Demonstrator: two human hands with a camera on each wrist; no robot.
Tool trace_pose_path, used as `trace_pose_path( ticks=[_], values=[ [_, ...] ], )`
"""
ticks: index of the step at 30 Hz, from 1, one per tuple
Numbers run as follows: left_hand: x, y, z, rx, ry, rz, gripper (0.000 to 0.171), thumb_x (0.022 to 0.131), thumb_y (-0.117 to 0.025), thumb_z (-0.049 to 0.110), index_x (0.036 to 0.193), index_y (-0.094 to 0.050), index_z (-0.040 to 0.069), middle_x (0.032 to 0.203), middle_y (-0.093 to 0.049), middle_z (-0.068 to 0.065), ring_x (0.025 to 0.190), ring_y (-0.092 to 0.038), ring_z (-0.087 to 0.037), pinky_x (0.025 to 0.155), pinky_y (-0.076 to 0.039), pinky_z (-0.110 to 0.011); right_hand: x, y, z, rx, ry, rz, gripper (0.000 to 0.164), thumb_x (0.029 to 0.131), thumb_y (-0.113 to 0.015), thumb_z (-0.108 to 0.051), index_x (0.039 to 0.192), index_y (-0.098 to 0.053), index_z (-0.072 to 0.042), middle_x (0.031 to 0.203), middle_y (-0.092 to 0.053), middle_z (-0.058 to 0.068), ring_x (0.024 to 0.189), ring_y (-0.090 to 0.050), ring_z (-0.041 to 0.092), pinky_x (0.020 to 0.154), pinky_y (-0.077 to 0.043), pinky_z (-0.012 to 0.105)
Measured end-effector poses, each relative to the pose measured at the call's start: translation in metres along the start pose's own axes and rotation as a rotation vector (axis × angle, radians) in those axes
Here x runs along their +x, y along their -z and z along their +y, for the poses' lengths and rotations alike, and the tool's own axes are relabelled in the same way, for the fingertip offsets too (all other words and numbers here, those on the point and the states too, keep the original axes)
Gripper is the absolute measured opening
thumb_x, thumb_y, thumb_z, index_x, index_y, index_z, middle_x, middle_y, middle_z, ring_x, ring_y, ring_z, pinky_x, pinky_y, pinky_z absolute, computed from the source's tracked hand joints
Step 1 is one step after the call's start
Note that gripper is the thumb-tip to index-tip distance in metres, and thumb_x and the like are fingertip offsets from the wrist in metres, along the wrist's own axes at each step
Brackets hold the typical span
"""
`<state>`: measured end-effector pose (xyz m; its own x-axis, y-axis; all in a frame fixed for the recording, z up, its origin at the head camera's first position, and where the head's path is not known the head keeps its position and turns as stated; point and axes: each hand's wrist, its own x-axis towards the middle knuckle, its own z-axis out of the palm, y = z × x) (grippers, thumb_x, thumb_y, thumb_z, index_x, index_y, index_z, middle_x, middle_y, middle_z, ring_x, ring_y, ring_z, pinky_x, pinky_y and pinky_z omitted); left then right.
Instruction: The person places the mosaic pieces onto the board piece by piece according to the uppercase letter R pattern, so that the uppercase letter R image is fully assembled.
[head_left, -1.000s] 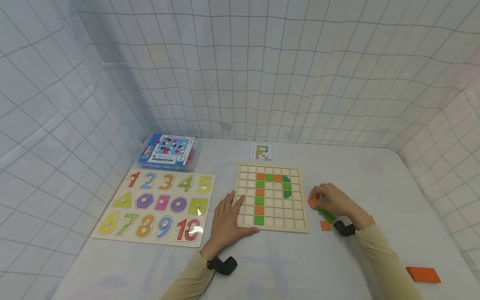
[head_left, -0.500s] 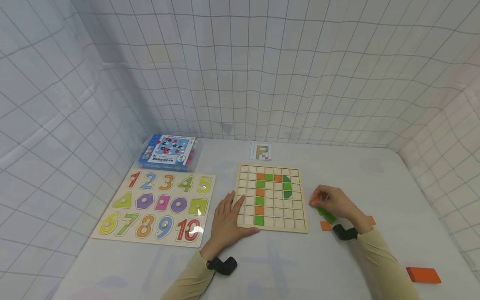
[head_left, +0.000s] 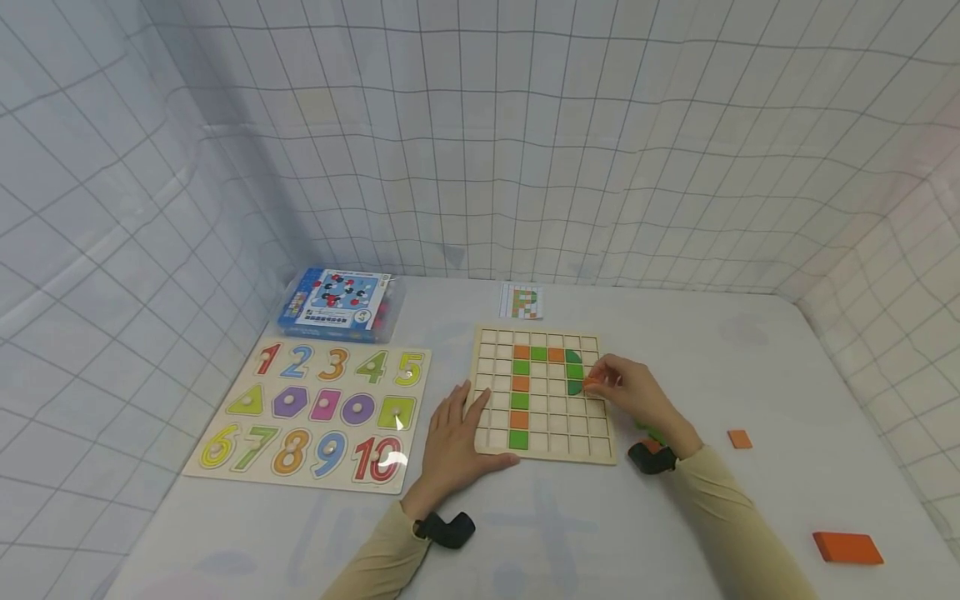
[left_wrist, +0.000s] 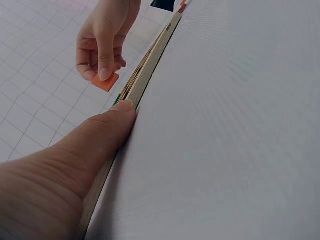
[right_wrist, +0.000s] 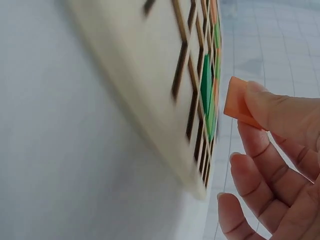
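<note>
A wooden grid board (head_left: 555,425) lies on the table, with orange and green square tiles and two dark green rounded tiles set in some of its cells. My left hand (head_left: 453,442) rests on the board's left side, fingers spread and thumb along the near edge. Between thumb and forefinger my right hand (head_left: 637,392) pinches an orange square tile (right_wrist: 237,100), held above the board's right side, close to the lower rounded tile (head_left: 575,387). In the right wrist view the orange tile is apart from the board. Below my right wrist, green tiles (head_left: 649,432) are partly hidden.
Left of the board lies a number-and-shape peg puzzle (head_left: 311,417), with a blue box (head_left: 337,304) behind it. A small pattern card (head_left: 521,302) lies beyond the board. To the right are a loose orange tile (head_left: 739,439) and an orange block (head_left: 847,548).
My right hand has lifted the orange tile from beside the loose tiles and carried it left over the board's right side. My left hand has stayed in place.
</note>
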<state>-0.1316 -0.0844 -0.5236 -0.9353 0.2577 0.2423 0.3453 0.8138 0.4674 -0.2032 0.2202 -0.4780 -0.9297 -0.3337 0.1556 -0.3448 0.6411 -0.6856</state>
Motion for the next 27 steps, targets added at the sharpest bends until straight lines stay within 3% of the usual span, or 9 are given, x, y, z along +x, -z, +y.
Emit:
trace_pose_path(
  ticks=[9,18,27],
  values=[
    [0.000,0.003,0.001,0.003,0.005,-0.014,0.106,0.063,-0.072,0.069,0.146,-0.038,0.013,0.151,-0.024,-0.017,0.139,-0.018,-0.032,0.109,-0.016,-0.050,0.018,-0.020,-0.030,-0.079,0.041,-0.028,0.016,0.080,-0.077,-0.022,0.086,-0.065,-0.013,0.076,-0.060,-0.007,0.061,-0.045,0.012,0.054,-0.037,0.028],
    [0.000,0.001,0.000,0.006,0.005,-0.016,0.106,0.063,-0.072,0.070,0.146,-0.038,0.013,0.151,-0.023,-0.017,0.138,-0.018,-0.032,0.109,-0.017,-0.049,0.025,-0.029,-0.031,-0.124,-0.008,-0.078,0.016,0.080,-0.077,-0.025,0.084,-0.064,-0.016,0.076,-0.060,-0.008,0.061,-0.047,0.012,0.057,-0.040,0.030],
    [0.001,0.001,0.000,0.003,0.011,-0.019,0.107,0.063,-0.072,0.070,0.146,-0.037,0.013,0.152,-0.022,-0.016,0.138,-0.017,-0.031,0.108,-0.017,-0.050,0.030,-0.026,-0.030,-0.112,0.040,-0.129,0.015,0.081,-0.076,-0.020,0.085,-0.064,-0.012,0.077,-0.060,-0.006,0.063,-0.046,0.012,0.058,-0.040,0.030]
  ],
)
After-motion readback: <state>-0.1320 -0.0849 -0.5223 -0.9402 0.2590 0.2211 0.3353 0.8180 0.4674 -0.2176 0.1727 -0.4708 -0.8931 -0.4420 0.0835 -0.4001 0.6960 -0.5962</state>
